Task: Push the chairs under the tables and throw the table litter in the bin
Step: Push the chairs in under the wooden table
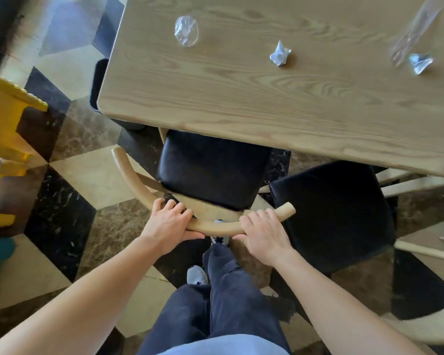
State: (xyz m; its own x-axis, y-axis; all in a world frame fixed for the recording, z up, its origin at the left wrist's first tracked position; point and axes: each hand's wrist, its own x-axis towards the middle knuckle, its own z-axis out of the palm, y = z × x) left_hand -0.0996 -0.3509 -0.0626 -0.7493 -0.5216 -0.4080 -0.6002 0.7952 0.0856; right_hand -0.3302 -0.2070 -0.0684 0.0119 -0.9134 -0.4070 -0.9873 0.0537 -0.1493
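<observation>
The chair stands with its black seat partly under the tabletop. The left hand and right hand are each closed around its curved wooden backrest. Two crumpled foil scraps and clear plastic wrap lie on the tabletop.

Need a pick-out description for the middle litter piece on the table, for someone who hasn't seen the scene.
Start at the light wooden table filling the upper part of the view. Three bits of litter lie in a loose row across it; take the crumpled foil wad in the middle. Unlike the flat, round clear plastic film to its left, it is silvery and bunched, and unlike the other foil wad, no clear wrapper lies beside it.
</observation>
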